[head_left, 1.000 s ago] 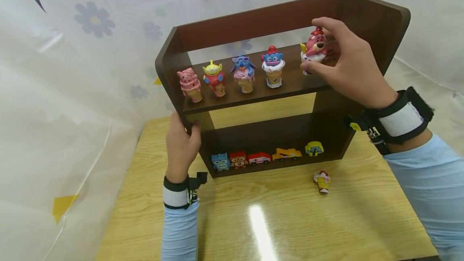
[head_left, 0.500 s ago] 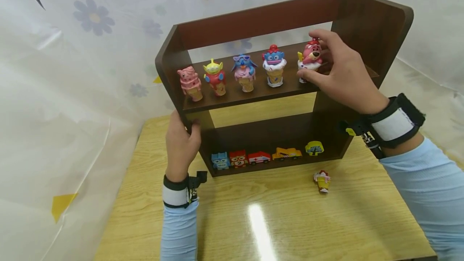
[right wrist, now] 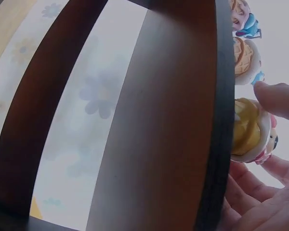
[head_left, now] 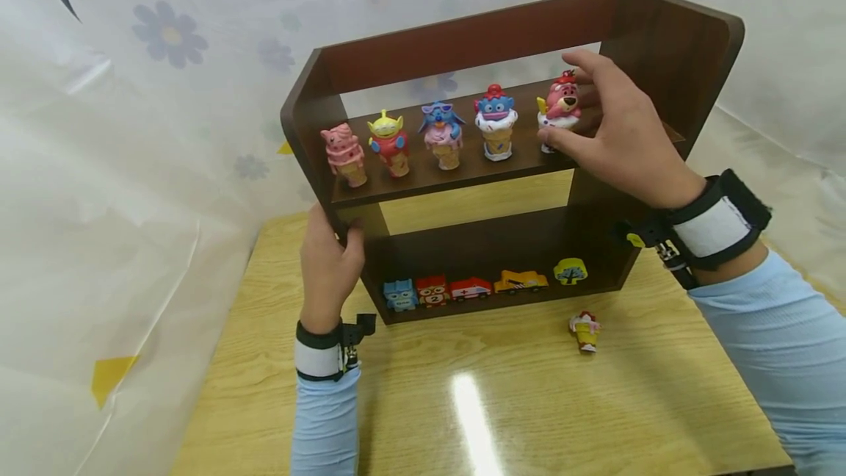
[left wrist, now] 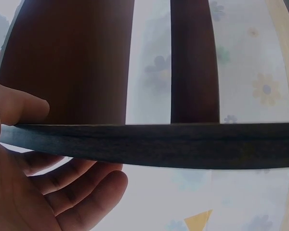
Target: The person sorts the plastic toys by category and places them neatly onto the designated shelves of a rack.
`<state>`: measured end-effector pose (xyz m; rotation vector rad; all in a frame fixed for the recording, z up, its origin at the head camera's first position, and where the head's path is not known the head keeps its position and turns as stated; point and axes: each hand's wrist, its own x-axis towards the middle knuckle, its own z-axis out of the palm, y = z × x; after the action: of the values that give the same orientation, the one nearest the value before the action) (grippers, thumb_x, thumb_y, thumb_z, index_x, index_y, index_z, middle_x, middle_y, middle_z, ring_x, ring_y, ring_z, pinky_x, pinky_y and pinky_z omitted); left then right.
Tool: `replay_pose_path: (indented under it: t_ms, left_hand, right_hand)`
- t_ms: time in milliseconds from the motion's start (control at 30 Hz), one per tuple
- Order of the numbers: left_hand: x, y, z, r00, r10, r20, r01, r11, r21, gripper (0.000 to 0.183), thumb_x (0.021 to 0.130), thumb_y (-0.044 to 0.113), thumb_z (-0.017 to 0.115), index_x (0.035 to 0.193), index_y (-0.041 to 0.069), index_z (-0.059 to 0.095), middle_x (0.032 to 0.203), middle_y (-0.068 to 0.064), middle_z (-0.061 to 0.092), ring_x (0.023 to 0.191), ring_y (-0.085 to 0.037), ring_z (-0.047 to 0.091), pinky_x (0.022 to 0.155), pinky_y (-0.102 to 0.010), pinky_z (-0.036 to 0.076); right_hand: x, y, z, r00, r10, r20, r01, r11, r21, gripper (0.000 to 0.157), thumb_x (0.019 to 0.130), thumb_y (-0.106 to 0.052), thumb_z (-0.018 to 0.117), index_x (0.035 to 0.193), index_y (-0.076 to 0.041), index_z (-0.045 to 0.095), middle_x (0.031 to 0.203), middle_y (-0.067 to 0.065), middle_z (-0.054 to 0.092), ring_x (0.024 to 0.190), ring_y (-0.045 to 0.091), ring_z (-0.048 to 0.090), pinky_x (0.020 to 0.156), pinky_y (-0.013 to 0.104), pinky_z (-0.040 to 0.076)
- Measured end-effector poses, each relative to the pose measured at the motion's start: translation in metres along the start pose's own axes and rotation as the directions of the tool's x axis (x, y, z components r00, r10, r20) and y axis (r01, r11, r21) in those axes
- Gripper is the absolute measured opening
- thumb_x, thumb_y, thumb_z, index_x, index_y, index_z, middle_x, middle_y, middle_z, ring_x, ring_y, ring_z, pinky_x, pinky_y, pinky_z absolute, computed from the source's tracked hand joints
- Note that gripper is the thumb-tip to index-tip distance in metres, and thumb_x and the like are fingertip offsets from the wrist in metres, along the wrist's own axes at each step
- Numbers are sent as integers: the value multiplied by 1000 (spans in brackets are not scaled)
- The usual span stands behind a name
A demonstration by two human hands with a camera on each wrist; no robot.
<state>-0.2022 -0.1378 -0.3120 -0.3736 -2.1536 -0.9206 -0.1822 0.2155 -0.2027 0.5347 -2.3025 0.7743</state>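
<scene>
My right hand (head_left: 624, 131) pinches a pink bear ice-cream figurine (head_left: 563, 103) between thumb and fingers, at the right part of the upper board of a dark brown shelf unit (head_left: 476, 37). In the right wrist view the figurine's yellow cone (right wrist: 246, 127) shows beyond the board's front edge. Whether its base touches the board I cannot tell. My left hand (head_left: 328, 267) grips the unit's left side panel; in the left wrist view the thumb lies on one side of the panel (left wrist: 192, 144) and the fingers on the other. To the bear's left stands a blue-faced cone figurine (head_left: 498, 123).
Farther left on the upper board stand a blue-eared figurine (head_left: 443, 134), a green alien (head_left: 390, 142) and a pink pig (head_left: 344, 155). Several painted blocks, including an ambulance (head_left: 471, 289), line the lower shelf. Another ice-cream figurine (head_left: 585, 332) lies on the wooden table (head_left: 542, 402).
My right hand has lowered the bear figurine and brought it slightly left, toward the board's front. The left hand keeps its grip on the side panel.
</scene>
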Motion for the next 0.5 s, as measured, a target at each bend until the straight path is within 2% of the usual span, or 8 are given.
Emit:
replay_pose_path:
  t_ms: [67, 167, 333, 400, 500]
  left_hand:
    - [-1, 0, 0, 1000, -2, 3, 2, 1000, 0, 41, 89, 18, 58, 126, 1, 51, 108, -20, 61, 82, -31, 57, 69, -50, 48]
    - [-1, 0, 1, 1000, -7, 2, 7, 1000, 0, 42, 88, 18, 59, 126, 1, 51, 108, -20, 61, 81, -31, 57, 69, -51, 47]
    - [-1, 0, 1, 1000, -10, -4, 10, 1000, -6, 42, 88, 18, 60, 125, 0, 51, 106, -21, 61, 81, -32, 57, 69, -51, 47]
    - [-1, -1, 2, 1000, -10, -8, 10, 1000, -10, 42, 88, 18, 60, 125, 1, 51, 105, -21, 61, 81, -32, 57, 70, -51, 47]
    - [-1, -1, 2, 1000, -7, -7, 7, 1000, -11, 41, 88, 18, 60, 124, 0, 51, 104, -21, 61, 81, -32, 57, 70, -51, 47]
  right_hand:
    - [-3, -3, -2, 999, -13, -35, 13, 1000, -10, 81, 78, -10, 76, 146, -8, 32, 127, 24, 51, 105, 36, 57, 84, 56, 50]
    - [-10, -11, -10, 990, -56, -130, 50, 998, -45, 76, 79, -11, 74, 144, -6, 36, 131, 24, 49, 115, 34, 49, 89, 53, 48]
    - [-31, -29, -27, 938, -129, -323, 109, 991, -80, 57, 82, -19, 68, 134, -3, 50, 131, 23, 52, 123, 28, 41, 89, 40, 44]
    - [-39, -34, -32, 919, -150, -364, 128, 988, -85, 52, 83, -26, 64, 128, -2, 55, 129, 24, 54, 122, 28, 42, 88, 36, 42]
    - [-51, -36, -34, 906, -183, -383, 158, 983, -96, 51, 83, -35, 60, 120, 1, 61, 124, 26, 57, 116, 36, 44, 87, 38, 36]
